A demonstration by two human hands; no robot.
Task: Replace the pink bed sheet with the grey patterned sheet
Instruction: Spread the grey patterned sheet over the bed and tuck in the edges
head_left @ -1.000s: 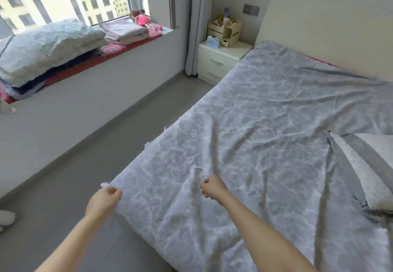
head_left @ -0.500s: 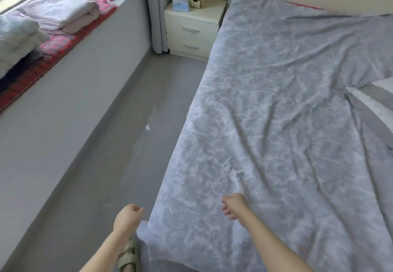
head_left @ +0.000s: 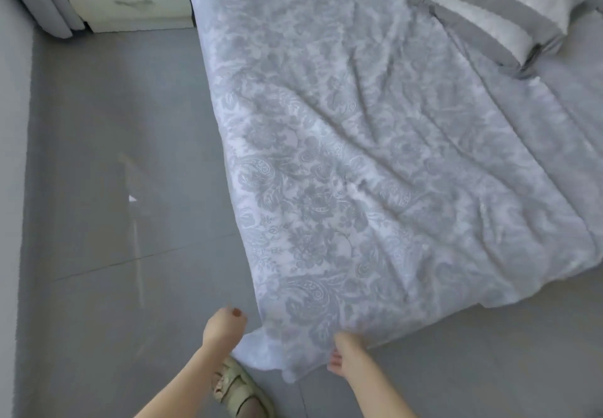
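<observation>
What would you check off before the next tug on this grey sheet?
1. Grey patterned sheet drapes over the near corner: ok.
2. Right hand grip on the hem: ok, fingers curl round it.
3. Left hand grip on the corner: cannot tell, contact hidden.
4. Sheet smooth: not ok, creases run across it.
5. Pillow off the sheet: not ok, it lies on top.
</observation>
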